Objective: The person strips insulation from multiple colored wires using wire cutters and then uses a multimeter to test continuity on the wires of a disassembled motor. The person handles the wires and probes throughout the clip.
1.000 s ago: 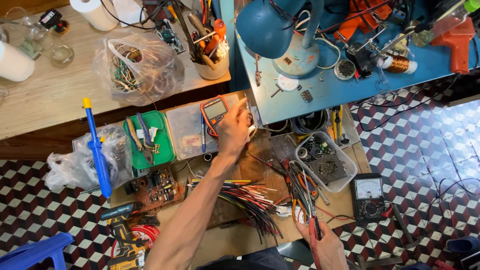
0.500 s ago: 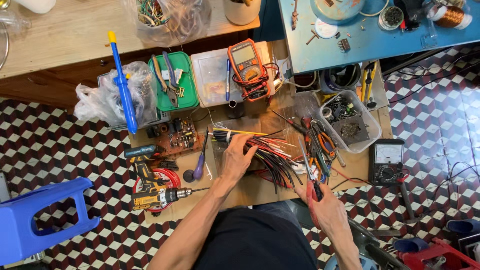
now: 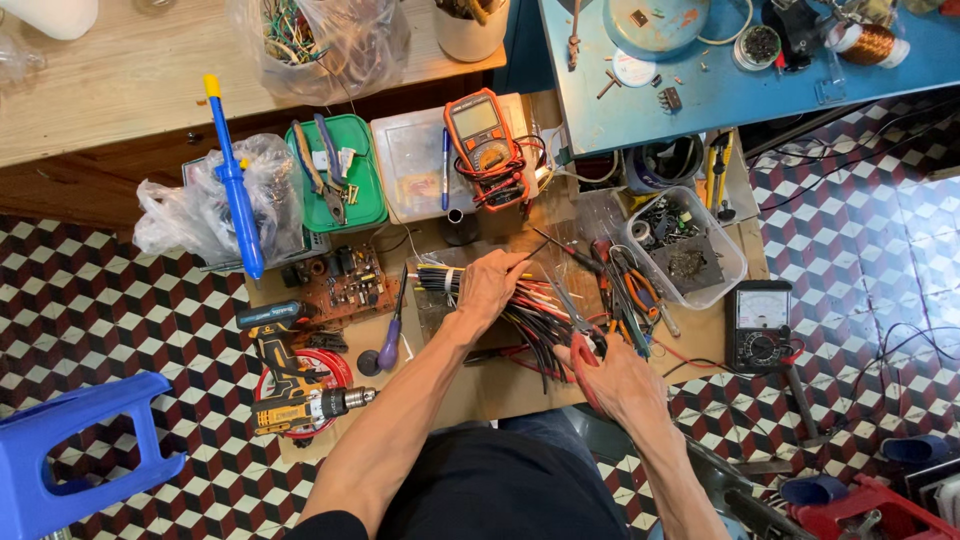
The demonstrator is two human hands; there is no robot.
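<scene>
A bundle of multi-coloured wires lies on the low brown board in front of me. My left hand rests on the bundle with its fingers curled over the wires. My right hand sits just right of it and grips a red-handled cutter, whose tip points up into the loose wire ends. More hand tools with coloured handles lie beside the wires.
An orange multimeter lies on a clear box. Around it: a green box of pliers, blue suction pump, circuit board, purple screwdriver, yellow drill, parts tub, black analog meter, blue stool.
My left hand left the orange multimeter and came down onto the wire bundle. My right hand rose toward the wire ends with the cutter. The view tilted down.
</scene>
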